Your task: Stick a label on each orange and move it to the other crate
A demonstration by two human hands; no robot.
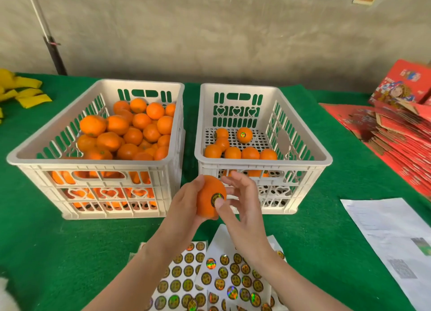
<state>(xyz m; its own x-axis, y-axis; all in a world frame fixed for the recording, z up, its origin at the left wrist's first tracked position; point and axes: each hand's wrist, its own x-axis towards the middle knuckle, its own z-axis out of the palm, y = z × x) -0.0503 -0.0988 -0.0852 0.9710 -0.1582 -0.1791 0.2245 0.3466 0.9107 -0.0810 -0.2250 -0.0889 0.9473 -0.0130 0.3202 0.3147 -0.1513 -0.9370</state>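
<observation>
Left hand (184, 204) is cupped round the orange (206, 191), fingers curled behind it as a brace, holding it up in front of the gap between the two crates. Right hand (245, 203) is mostly open, fingers fanned loose, with only the thumb (219, 203) pressing the label (215, 196) flat on the peel (seating the edge so it bonds, I'd judge). Sticker sheets (224, 273) sit right under my wrists for short reach; the full crate (93, 163) on my left is supply, and the right crate (291, 162) holds just a few oranges (244, 135), so this one goes there next.
</observation>
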